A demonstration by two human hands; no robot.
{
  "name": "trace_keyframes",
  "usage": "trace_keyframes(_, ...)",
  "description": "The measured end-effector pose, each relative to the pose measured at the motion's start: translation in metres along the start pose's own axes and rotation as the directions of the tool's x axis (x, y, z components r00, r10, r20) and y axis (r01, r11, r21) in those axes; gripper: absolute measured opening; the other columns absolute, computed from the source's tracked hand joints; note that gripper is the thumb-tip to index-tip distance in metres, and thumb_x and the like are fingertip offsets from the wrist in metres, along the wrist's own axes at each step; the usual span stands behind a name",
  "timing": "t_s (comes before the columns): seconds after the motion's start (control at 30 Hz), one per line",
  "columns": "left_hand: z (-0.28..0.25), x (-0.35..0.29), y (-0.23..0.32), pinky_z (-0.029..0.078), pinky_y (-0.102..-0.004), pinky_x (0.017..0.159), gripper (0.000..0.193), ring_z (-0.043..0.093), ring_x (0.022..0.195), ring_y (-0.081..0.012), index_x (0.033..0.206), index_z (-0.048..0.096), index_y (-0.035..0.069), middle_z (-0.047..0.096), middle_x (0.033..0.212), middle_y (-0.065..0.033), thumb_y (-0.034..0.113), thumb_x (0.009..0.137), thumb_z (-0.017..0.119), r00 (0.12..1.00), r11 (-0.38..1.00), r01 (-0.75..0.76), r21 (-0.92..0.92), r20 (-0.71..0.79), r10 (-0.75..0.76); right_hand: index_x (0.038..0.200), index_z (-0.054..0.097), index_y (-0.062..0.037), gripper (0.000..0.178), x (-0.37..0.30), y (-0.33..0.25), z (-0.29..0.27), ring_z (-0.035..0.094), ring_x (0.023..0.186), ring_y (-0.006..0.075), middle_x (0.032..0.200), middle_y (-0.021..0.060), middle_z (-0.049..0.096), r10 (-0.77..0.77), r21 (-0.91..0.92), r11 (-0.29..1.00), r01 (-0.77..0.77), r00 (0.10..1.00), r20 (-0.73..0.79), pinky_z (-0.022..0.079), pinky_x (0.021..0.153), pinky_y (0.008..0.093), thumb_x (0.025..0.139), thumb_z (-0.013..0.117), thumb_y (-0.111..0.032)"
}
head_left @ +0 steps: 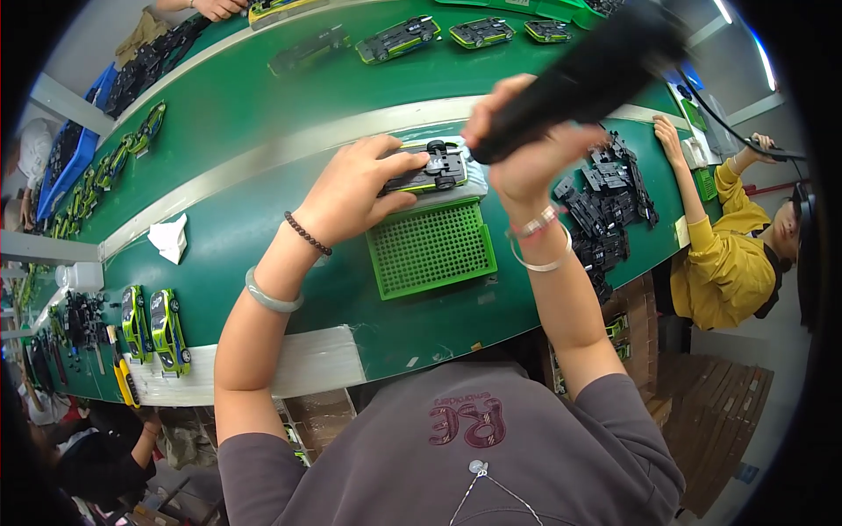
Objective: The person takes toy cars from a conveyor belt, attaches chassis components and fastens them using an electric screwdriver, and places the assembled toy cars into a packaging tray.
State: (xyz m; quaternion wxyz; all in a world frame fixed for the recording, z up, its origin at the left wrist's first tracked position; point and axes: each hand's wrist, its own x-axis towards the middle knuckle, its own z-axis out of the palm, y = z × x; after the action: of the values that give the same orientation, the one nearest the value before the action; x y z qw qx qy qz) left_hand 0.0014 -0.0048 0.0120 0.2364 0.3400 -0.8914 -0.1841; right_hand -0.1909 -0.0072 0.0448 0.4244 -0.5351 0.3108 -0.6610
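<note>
A toy car [445,167] lies upside down, black underside and wheels up, on a pale pad [476,178] behind a green perforated tray [430,252]. My left hand [351,187] grips the car from its left side, fingers over the chassis and thumb along the near edge. In my right hand [531,167] is a black electric screwdriver [579,83], slanting down to the left and partly blurred. Its lower end is close to the car's right end; whether it touches is unclear.
Black plastic car parts [605,197] are heaped right of the tray. Upturned cars [399,39] line the green belt beyond. Two green cars [167,329] and a crumpled white tissue [168,238] lie left. A co-worker in a yellow top [724,263] sits at right.
</note>
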Motion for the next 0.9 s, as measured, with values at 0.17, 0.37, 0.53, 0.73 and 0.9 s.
trace_keyframes(0.17, 0.000, -0.002, -0.002, 0.044, -0.0392, 0.087, 0.046, 0.053, 0.100, -0.0330, 0.116, 0.058, 0.012, 0.054, 0.110, -0.0148, 0.016, 0.073, 0.072, 1.000, 1.000, -0.006, 0.004, -0.005, 0.006, 0.082, 0.045, -0.0025, 0.106, -0.060, -0.010, -0.017, 0.050, 0.050, 0.0180, 0.059, 0.0092, 0.051, 0.059, 0.191, 0.980, -0.057, 0.998, -0.002, 0.046, 0.052, 0.0308, 0.046, 0.020, -0.099)
trace_keyframes(0.37, 0.000, -0.002, 0.001, 0.045, -0.0389, 0.087, 0.047, 0.054, 0.101, -0.0334, 0.117, 0.058, 0.013, 0.054, 0.111, -0.0159, 0.017, 0.073, 0.072, 1.000, 1.000, 0.017, -0.002, 0.014, -0.017, 0.084, 0.045, -0.0006, 0.110, -0.077, 0.006, -0.029, 0.054, 0.055, 0.0186, 0.063, 0.0074, 0.050, 0.020, 0.205, 0.979, -0.010, 0.999, -0.048, 0.046, 0.050, 0.0290, 0.042, 0.022, -0.099)
trace_keyframes(0.53, 0.000, -0.001, 0.001, 0.046, -0.0385, 0.087, 0.047, 0.053, 0.102, -0.0335, 0.117, 0.058, 0.013, 0.054, 0.112, -0.0160, 0.017, 0.073, 0.072, 1.000, 1.000, 0.021, -0.001, 0.012, -0.021, 0.084, 0.045, -0.0008, 0.107, -0.077, 0.005, -0.028, 0.054, 0.053, 0.0184, 0.061, 0.0078, 0.050, 0.115, 0.151, 0.983, -0.102, 0.990, -0.085, 0.046, 0.050, 0.0288, 0.044, 0.023, -0.098)
trace_keyframes(0.73, -0.001, 0.000, 0.003, 0.046, -0.0387, 0.087, 0.046, 0.054, 0.102, -0.0333, 0.117, 0.058, 0.014, 0.054, 0.112, -0.0154, 0.016, 0.073, 0.072, 0.999, 1.000, 0.026, -0.003, 0.021, -0.026, 0.079, 0.043, -0.0035, 0.104, -0.075, 0.006, -0.025, 0.050, 0.047, 0.0179, 0.055, 0.0089, 0.050, 0.108, 0.116, 0.989, -0.092, 0.984, -0.140, 0.044, 0.048, 0.0298, 0.049, 0.014, -0.098)
trace_keyframes(0.9, -0.001, -0.001, 0.003, 0.046, -0.0383, 0.086, 0.046, 0.054, 0.101, -0.0327, 0.117, 0.058, 0.014, 0.054, 0.111, -0.0148, 0.016, 0.073, 0.072, 1.000, 1.000, 0.022, -0.021, 0.015, -0.022, 0.079, 0.044, -0.0036, 0.103, -0.076, 0.005, -0.023, 0.049, 0.048, 0.0177, 0.056, 0.0086, 0.050, 0.109, 0.109, 0.989, -0.095, 0.985, -0.131, 0.044, 0.049, 0.0295, 0.050, 0.015, -0.098)
